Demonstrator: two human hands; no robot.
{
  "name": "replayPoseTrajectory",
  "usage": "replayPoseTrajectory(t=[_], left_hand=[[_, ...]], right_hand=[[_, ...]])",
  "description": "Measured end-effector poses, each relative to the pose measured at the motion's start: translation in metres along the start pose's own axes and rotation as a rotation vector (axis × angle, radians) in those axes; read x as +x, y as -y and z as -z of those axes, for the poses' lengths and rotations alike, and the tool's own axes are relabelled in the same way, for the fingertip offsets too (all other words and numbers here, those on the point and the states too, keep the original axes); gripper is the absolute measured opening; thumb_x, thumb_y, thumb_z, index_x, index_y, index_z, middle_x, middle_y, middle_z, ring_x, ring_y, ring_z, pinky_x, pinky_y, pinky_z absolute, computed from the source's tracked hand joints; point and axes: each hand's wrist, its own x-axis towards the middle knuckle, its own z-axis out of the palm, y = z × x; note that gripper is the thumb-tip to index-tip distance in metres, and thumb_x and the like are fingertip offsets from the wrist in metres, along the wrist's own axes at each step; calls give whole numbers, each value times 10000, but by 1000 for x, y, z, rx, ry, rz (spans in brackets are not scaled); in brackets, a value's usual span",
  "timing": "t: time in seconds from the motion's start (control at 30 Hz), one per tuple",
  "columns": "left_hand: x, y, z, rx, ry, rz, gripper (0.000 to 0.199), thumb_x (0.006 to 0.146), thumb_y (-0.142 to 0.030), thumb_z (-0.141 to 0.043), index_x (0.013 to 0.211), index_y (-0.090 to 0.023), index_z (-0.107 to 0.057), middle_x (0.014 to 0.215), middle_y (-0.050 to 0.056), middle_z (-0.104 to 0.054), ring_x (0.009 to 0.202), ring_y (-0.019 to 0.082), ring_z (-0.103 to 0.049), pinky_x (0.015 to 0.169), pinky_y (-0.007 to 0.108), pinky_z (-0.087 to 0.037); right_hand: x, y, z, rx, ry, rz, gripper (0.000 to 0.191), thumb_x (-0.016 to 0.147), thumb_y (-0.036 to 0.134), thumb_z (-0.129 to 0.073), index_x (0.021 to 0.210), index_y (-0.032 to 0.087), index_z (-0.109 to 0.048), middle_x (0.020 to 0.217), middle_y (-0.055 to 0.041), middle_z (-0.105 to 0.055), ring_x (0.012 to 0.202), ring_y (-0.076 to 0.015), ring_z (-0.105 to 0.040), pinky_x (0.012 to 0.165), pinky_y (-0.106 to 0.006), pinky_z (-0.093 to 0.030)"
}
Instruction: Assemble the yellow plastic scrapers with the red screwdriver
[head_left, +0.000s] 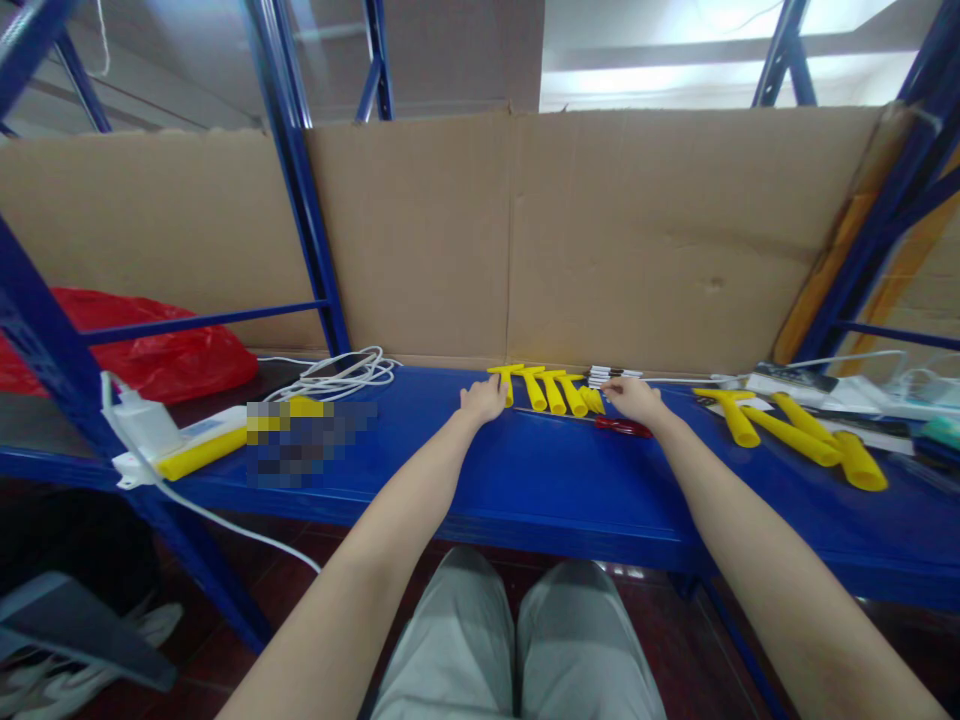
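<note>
Several yellow T-shaped plastic pieces (553,392) lie side by side on the blue shelf. My left hand (484,398) is at the leftmost yellow piece (509,384), its fingers closed around or against it. At the right end of the row, my right hand (631,398) has its fingers pinched together beside small yellow parts (592,400) and a group of white-and-black markers (600,376); what it holds is too small to make out. A red-handled screwdriver (622,428) lies just in front of my right hand, its shaft pointing left.
More yellow pieces (796,437) lie at the right. A white power strip (214,425), a yellow tube (202,455) and a coiled white cable (352,376) are at the left, near a red bag (150,345). Cardboard (420,240) stands behind the blue shelf (555,475), between blue posts.
</note>
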Motion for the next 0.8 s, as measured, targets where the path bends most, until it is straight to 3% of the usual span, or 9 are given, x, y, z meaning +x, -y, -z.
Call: replayPoseTrajectory(t=[0.13,0.2,0.33,0.53,0.7,0.8], left_hand=[[-5,10,14,123,-83,132,538,915,-409,-232,1385,-172,-345,1411,160,-383,1295,319,-331,988,576,-267],[-8,24,20,191,-80,285,550,913,-413,-242,1412,-190,-304,1484,149,-238,1349,347,-197,977,630,-237],[-19,62,30,275,-64,603,584,892,-452,-316,1432,-235,-263,1523,123,-86,1363,402,-52,902,679,-294],[-39,99,37,337,-119,692,630,872,-473,-375,1438,-224,-253,1525,132,-42,1344,457,13,855,699,-339],[-45,102,40,279,-167,769,706,842,-555,-382,1445,-222,-229,1522,150,-13,1326,497,-30,768,701,-398],[-46,98,41,290,-150,789,759,827,-584,-386,1450,-186,-210,1521,146,33,1330,488,2,791,677,-409]], right_hand=[[1,-2,-1,-4,-1,-11,395,831,320,-386,1144,282,-624,1202,-50,-615,1132,-281,-521,905,-441,-373],[1,-3,-2,0,1,-7,397,835,324,-382,1145,273,-624,1218,-55,-604,1142,-283,-514,914,-447,-366],[3,-4,-3,3,7,-7,396,836,327,-385,1148,272,-622,1225,-52,-599,1148,-283,-508,921,-454,-360],[5,-6,-4,14,21,-34,386,817,300,-406,1126,267,-633,1212,-48,-606,1151,-287,-503,935,-481,-346],[3,-4,-3,15,28,-45,382,814,284,-402,1108,270,-645,1208,-51,-608,1145,-294,-505,926,-488,-352],[1,-2,-2,9,34,-42,382,826,293,-391,1117,271,-639,1220,-51,-599,1154,-301,-496,929,-501,-345]])
